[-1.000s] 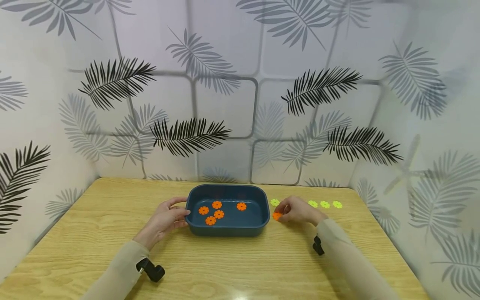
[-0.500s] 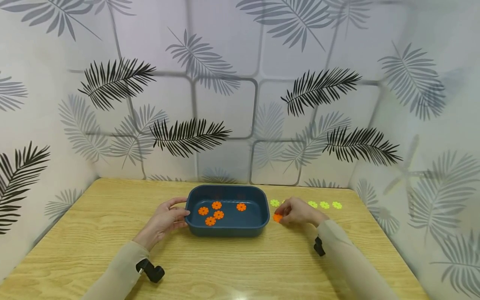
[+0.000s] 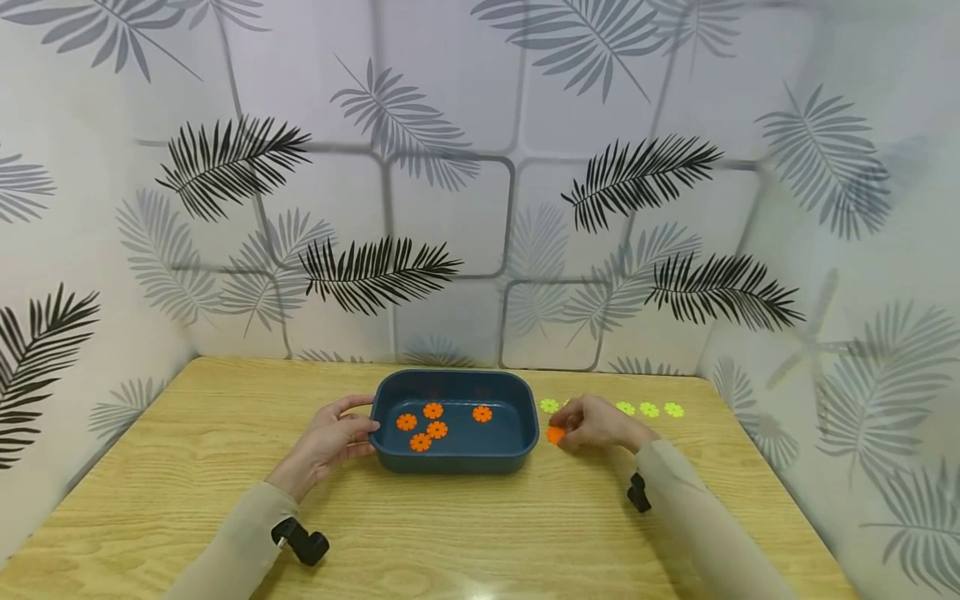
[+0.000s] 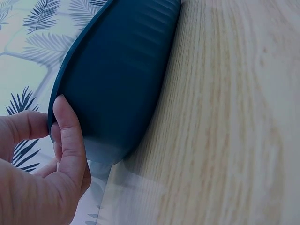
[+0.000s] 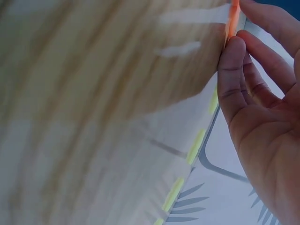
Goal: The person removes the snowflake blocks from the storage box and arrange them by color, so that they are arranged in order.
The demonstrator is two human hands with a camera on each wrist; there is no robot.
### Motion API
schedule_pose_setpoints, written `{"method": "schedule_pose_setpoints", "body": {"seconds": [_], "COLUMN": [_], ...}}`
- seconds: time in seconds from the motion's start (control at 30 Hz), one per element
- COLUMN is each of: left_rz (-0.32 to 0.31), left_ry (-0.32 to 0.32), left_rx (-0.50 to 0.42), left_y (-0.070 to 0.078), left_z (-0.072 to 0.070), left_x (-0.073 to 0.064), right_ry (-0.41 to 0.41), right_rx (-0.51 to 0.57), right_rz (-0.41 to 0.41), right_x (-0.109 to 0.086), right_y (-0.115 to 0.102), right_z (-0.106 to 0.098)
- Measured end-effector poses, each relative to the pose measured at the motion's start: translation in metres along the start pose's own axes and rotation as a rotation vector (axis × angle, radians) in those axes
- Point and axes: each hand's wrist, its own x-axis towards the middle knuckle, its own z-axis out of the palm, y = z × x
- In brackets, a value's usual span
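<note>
My left hand [image 3: 330, 437] grips the left end of a dark blue rectangular bin [image 3: 465, 463]; in the left wrist view, the thumb [image 4: 69, 126] lies on its outer wall and a finger reaches over the rim. Inside the bin lie several orange notched discs, one of them [image 3: 482, 413] apart from the rest. Right of the bin, my right hand [image 3: 600, 423] pinches another orange notched disc [image 3: 555, 435] at the tabletop. The right wrist view shows that orange disc [image 5: 232, 21] edge-on between thumb and finger, with part of it cut off by the frame.
A row of yellow-green notched discs [image 3: 649, 409] lies along the back right of the wooden table [image 3: 465, 533], partly hidden behind my right hand. The leftmost yellow-green disc [image 3: 550, 406] sits close to the bin. A leaf-patterned wall [image 3: 450, 217] rises behind the table.
My right hand and the orange disc it holds have shifted very slightly toward the front. My left hand and the bin have stayed in place.
</note>
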Motion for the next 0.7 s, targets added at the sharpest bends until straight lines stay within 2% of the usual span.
{"method": "schedule_pose_setpoints", "body": {"seconds": [0.17,0.33,0.7], "left_rz": [0.002,0.007,0.009], "left_ry": [-0.001,0.004,0.009], "left_rx": [-0.001,0.0,0.005], "left_y": [0.0,0.0,-0.001], "left_z": [0.001,0.001,0.0], "left_x": [-0.001,0.0,0.001], "right_ry": [0.026,0.049,0.127], "right_rx": [0.033,0.071,0.184], "right_rz": [0.007,-0.024,-0.088], "right_x": [0.0,0.003,0.014], "right_y": [-0.002,-0.009,-0.043], "right_z": [-0.004,-0.008,-0.016]}}
